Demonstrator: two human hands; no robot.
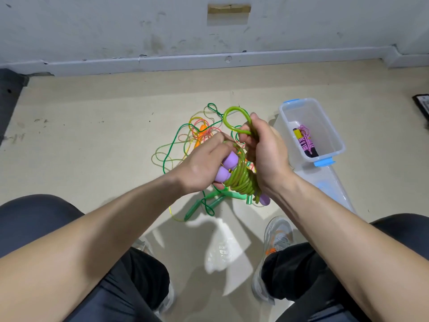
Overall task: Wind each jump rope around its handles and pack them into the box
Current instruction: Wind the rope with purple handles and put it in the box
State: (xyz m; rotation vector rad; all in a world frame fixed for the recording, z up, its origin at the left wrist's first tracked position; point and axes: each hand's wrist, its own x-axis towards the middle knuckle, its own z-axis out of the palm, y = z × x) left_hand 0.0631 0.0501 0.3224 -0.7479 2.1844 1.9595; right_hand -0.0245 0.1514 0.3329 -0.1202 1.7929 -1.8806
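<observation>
A lime-green jump rope (241,180) is coiled around its two purple foam handles (228,160), held in the air between my knees. My left hand (204,163) grips the handles from the left. My right hand (264,149) holds the rope's free end, which sticks up as a loop (232,119) above my fingers. On the floor behind lies a tangle of thin green, orange and pink ropes (185,145) with green handles (209,203). A clear plastic box (325,126) with blue clips stands to the right, holding a wound pink rope (305,140).
The box's clear lid (329,182) lies on the floor in front of the box. A crumpled clear plastic bag (220,247) sits between my shoes. A grey wall and skirting run along the back. A dark object (422,105) lies at the far right edge.
</observation>
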